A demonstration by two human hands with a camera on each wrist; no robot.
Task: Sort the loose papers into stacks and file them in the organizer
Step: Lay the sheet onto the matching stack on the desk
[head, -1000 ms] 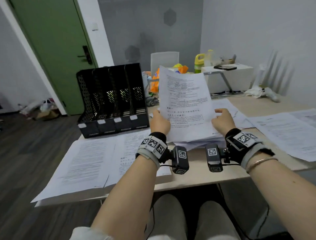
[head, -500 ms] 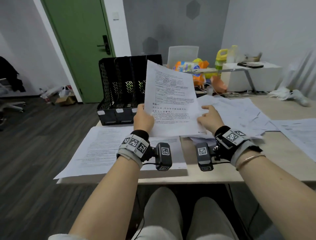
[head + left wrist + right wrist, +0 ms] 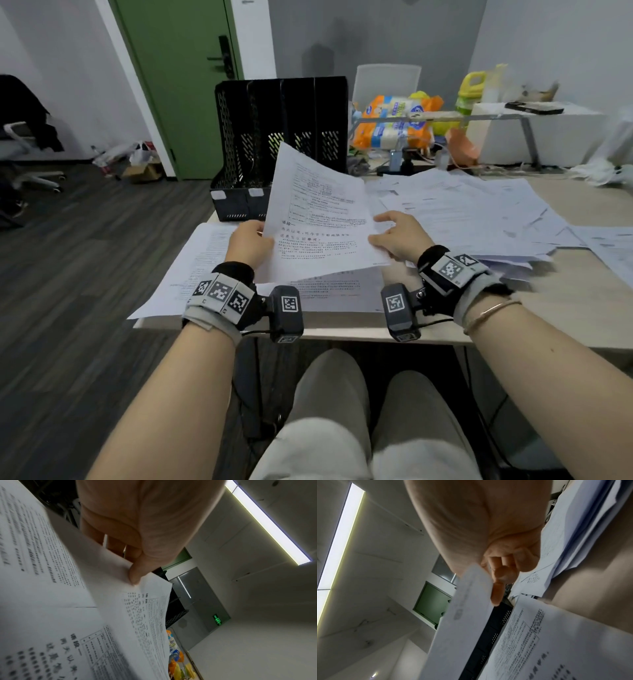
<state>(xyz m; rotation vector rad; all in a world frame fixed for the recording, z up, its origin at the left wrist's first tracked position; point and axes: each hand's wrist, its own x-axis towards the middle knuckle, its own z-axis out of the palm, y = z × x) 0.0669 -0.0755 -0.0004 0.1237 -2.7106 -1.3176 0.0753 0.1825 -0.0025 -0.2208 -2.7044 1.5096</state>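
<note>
The person sits at a light wooden desk (image 3: pixel 565 308) and holds one printed sheet (image 3: pixel 318 219) above it with both hands. The left hand (image 3: pixel 248 241) grips the sheet's left edge: in the left wrist view the thumb (image 3: pixel 137 574) presses on the printed side and the fingers (image 3: pixel 116 545) curl behind the paper, so the sheet is pinched between them. The right hand (image 3: pixel 399 236) is at the right edge of the same sheet; in the right wrist view its fingers (image 3: pixel 498 592) are bent behind the paper's edge, and the thumb is on the other side – it holds the sheet too, but more lightly. The sheet is tilted, its top leaning away from the person and toward the left, and it covers part of the black organizer (image 3: pixel 281 137).

The organizer stands upright at the far left part of the desk, with several vertical slots of perforated metal; I cannot tell if any slot has paper inside. Under the held sheet, flat on the desk near the front edge, lie sorted papers (image 3: pixel 205 260) – at least two sheets side by side. To the right, a wide loose pile of papers (image 3: pixel 479 219) spreads over the desk, overlapping and not aligned. More sheets (image 3: pixel 613 246) lie at the far right edge.

Behind the desk there are a green door (image 3: pixel 181 85), a white chair back (image 3: pixel 387 85) and colourful packages (image 3: pixel 394 123)
</note>
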